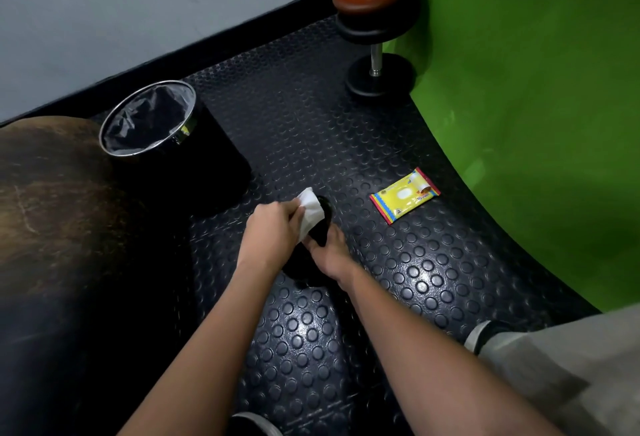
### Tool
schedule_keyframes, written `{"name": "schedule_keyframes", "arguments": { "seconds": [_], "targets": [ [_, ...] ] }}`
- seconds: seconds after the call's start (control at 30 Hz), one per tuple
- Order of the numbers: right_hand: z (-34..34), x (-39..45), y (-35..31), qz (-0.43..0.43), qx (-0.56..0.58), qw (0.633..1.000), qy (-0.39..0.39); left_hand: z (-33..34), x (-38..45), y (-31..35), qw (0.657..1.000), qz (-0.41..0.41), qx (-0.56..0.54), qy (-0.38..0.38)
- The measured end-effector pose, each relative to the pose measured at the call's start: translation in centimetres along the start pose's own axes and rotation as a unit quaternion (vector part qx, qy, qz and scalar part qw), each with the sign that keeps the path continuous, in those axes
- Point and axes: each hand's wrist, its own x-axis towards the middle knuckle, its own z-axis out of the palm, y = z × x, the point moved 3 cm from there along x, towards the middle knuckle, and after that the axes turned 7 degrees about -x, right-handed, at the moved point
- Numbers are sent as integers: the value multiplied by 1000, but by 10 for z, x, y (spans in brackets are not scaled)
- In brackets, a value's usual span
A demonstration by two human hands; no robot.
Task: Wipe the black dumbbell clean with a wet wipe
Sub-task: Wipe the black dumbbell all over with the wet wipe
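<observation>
A: Entry, grip first. Your left hand point(273, 229) pinches the wet wipe point(310, 210), fingers curled round the bunched white sheet, and presses it on the far head of the black dumbbell point(320, 227).

B: And your right hand point(327, 255)?

A: Its grip wraps the dumbbell's middle, fingers curled over the bar. My reading: you hold it this way to stop it rolling on the floor point(415, 273) while the other hand rubs. The studs on the rubber give some hold, but a round head would likely still turn under a sideways wipe.

B: Where does the dumbbell lie against the two grips?

A: Straight between them, on the floor. The far head shows under and just beside the wipe; the near head sits below your left wrist, mostly in shadow. The bar itself is hidden by your right fingers, so I cannot tell how clean it is.

B: Outward from there?

A: The yellow wipe pack point(404, 195) lies to the right, near but apart from your hands, its flap side up. Probably left there for a second sheet. The lined bin point(149, 118) stands to the left and beyond, within reach for the used wipe.

B: Stage, in your judgement?

A: Mid-wipe on the far head. Bar and near head look yet to be done; you would need to shift your right grip to expose the bar.
</observation>
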Motion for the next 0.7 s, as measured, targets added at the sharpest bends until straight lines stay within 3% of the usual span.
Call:
{"name": "schedule_keyframes", "arguments": {
  "seconds": [0.4, 0.7],
  "targets": [
    [-4, -3, -3, 18, 4, 1000, -23, -22, -34, -40, 998, -23, -44, 25],
    [-4, -3, 0, 3, 9, 1000, -28, -7, -11, -10, 1000, 9, -8, 12]
  ]
}}
